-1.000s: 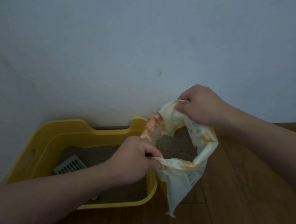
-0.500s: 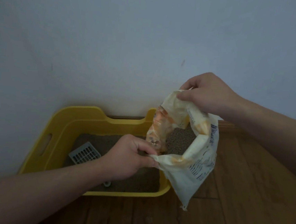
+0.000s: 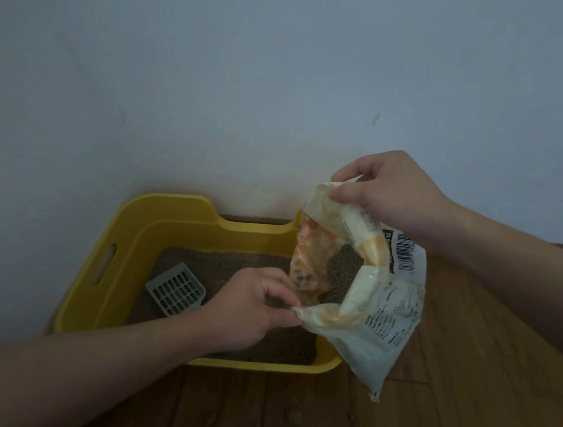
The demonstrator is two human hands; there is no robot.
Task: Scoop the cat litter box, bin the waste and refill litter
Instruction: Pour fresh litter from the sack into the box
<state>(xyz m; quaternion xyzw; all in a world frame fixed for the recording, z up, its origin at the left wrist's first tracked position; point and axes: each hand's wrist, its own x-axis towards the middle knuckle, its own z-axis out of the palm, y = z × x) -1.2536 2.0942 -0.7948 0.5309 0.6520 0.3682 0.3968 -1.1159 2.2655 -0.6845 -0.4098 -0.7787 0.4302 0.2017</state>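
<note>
I see the left hand (image 3: 250,308) reaching in palm-down, thumb and fingers pinched shut on the near lip of the litter bag (image 3: 377,312). The right hand (image 3: 390,191) sits higher, wrist bent, fingers curled closed on the far lip. Between them the bag's mouth gapes, grey granules showing. Beneath the left hand lies the yellow litter box (image 3: 94,281), a grey scoop (image 3: 176,289) resting on its litter, on the wooden floor (image 3: 459,420).

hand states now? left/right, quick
Left hand: closed, pinching the near edge of the litter bag mouth.
Right hand: closed, gripping the bag's far top edge.
</note>
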